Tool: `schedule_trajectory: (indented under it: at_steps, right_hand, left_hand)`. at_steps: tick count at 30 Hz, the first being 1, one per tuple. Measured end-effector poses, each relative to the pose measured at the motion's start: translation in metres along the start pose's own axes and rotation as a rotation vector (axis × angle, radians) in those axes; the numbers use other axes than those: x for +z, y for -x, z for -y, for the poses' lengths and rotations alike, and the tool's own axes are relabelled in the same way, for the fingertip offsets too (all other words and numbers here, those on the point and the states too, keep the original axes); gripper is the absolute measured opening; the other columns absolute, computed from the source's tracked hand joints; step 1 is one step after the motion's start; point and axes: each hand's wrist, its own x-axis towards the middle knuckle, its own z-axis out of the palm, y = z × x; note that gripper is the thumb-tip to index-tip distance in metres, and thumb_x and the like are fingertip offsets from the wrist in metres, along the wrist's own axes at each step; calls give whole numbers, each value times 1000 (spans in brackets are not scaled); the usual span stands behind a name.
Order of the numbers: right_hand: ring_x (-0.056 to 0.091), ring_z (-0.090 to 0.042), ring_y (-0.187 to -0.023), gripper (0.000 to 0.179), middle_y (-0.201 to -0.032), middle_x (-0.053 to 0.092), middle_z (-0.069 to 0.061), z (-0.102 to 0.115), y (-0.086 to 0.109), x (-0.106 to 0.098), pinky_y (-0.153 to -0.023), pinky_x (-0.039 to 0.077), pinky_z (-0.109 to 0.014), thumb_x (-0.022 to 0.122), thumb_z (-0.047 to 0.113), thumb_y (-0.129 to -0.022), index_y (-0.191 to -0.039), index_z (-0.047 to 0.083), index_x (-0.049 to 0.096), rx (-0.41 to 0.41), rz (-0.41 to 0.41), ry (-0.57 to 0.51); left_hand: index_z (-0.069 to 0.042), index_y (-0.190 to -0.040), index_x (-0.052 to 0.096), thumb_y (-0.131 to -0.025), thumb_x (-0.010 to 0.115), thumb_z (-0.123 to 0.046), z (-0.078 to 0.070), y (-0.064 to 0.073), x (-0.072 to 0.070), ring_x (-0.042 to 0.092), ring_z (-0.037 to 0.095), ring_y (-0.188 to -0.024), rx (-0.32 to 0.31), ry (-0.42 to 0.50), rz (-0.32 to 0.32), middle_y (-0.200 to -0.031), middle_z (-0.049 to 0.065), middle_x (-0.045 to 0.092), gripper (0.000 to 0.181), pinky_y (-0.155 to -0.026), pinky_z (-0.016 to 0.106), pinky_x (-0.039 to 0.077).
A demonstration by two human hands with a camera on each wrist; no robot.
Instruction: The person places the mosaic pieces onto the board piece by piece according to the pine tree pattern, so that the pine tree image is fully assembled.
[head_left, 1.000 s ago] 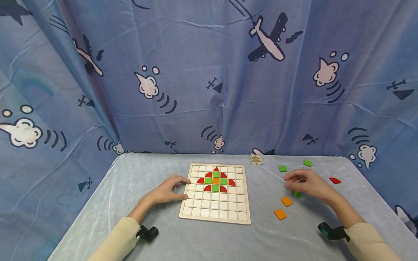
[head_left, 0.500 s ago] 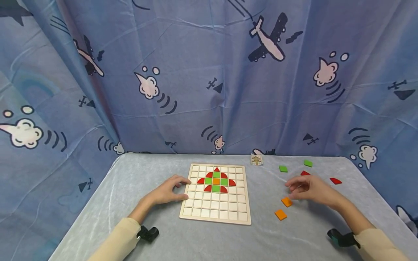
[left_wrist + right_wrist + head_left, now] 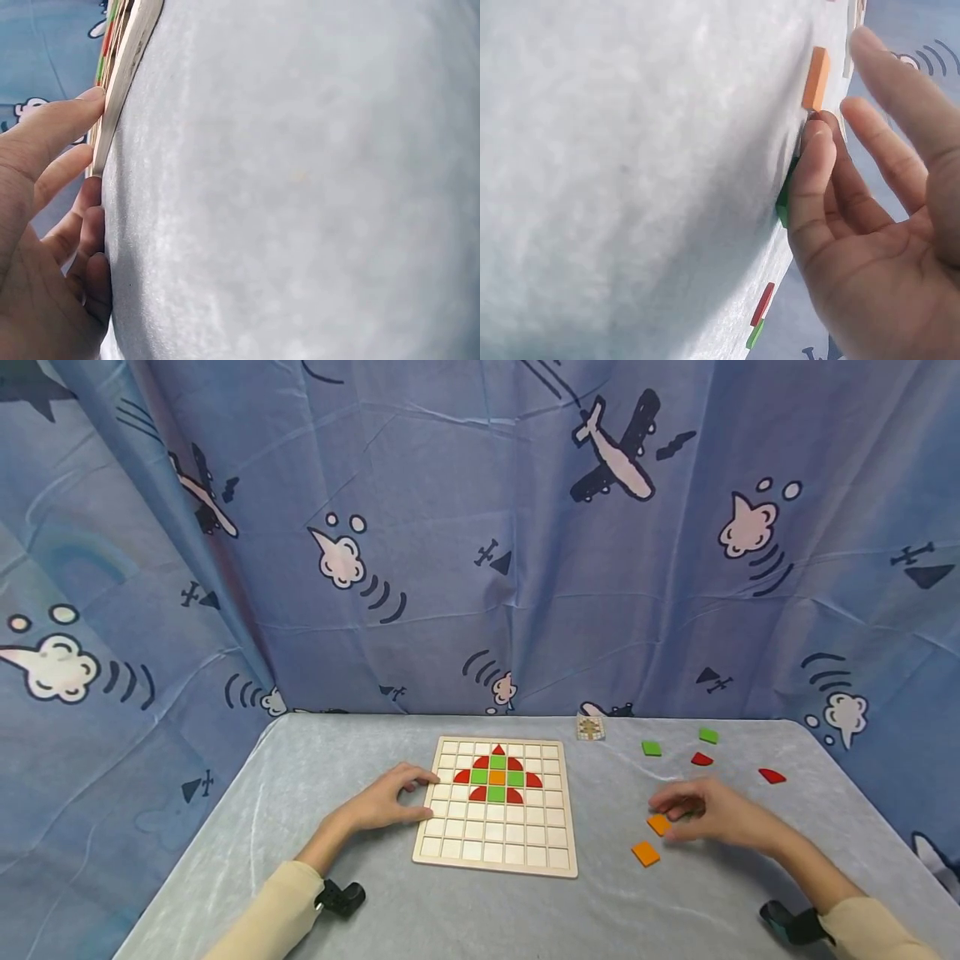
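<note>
My left hand [image 3: 388, 797] rests at the left edge of the wooden grid board [image 3: 495, 835], fingertips and thumb touching its rim; the left wrist view shows the thumb [image 3: 71, 112] against the board's side. Red, green and orange pieces form a pattern in the board's upper grid. My right hand [image 3: 708, 812] hovers right of the board, over an orange square tile [image 3: 659, 824], thumb and index finger spread apart. A second orange tile [image 3: 645, 853] lies just nearer. In the right wrist view, a green tile [image 3: 784, 199] shows behind the loosely curled fingers; the hand hides it in the head view.
Two green tiles, one of them [image 3: 652, 748] nearer the board, lie at the back right with two red pieces [image 3: 772, 776]. A small pattern card [image 3: 590, 727] lies at the table's back edge. A blue patterned curtain [image 3: 420, 568] hangs behind.
My right hand has moved toward me, from over the green and red pieces to the orange tile. A red piece behind it is uncovered, a green tile covered. The left hand stays still.
</note>
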Motion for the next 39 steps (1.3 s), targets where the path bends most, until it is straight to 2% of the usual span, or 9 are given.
schedule_trajectory:
  at_steps: [5,12,21,27,31,35,39]
  right_hand:
    - [66,-21,-90,40,-112,70,-16,-2,-2,3,-76,55,-29,85,7,-83,-118,-5,70,37,-5,34]
    - [59,-14,-78,26,-102,69,-8,-5,-4,8,-69,53,-26,83,6,-84,-107,-1,73,5,-25,108]
    - [56,-17,-75,23,-88,61,-5,-3,-6,11,-65,49,-25,84,6,-84,-99,4,66,47,-36,93]
    - [58,-18,-74,20,-88,63,-5,1,-7,8,-64,50,-26,80,6,-87,-100,3,66,29,-36,72]
    - [61,-19,-80,16,-93,66,-5,8,-10,7,-68,51,-28,78,9,-91,-102,5,67,-6,-74,79]
    - [63,-19,-85,15,-96,67,-4,16,-19,9,-72,52,-29,78,12,-91,-103,7,69,-16,-116,92]
    - [65,-20,-86,15,-98,69,-5,24,-29,16,-74,55,-30,78,11,-92,-104,6,71,-33,-124,81]
  left_hand:
    - [-11,-135,63,-91,80,-27,1,0,1,53,29,-113,-15,-3,-4,-133,10,53,50,-97,52,42]
    - [-12,-135,63,-91,80,-28,1,-1,2,52,28,-111,-23,-12,-6,-132,9,53,50,-96,51,43]
    - [-13,-136,62,-91,80,-28,1,0,1,52,26,-112,-39,-8,-1,-132,7,52,51,-97,50,43]
    - [-12,-136,62,-91,80,-28,0,1,0,52,29,-112,-26,-4,-3,-131,9,53,51,-97,51,42]
    - [-12,-136,62,-92,79,-29,0,1,0,53,28,-113,-23,-12,-3,-132,8,53,50,-97,50,43]
    - [-13,-136,62,-92,79,-29,0,2,0,53,27,-113,-25,-19,-5,-133,8,53,50,-97,49,44]
    - [-13,-137,62,-92,79,-29,0,2,1,53,27,-114,-32,-14,-4,-133,7,52,50,-98,49,43]
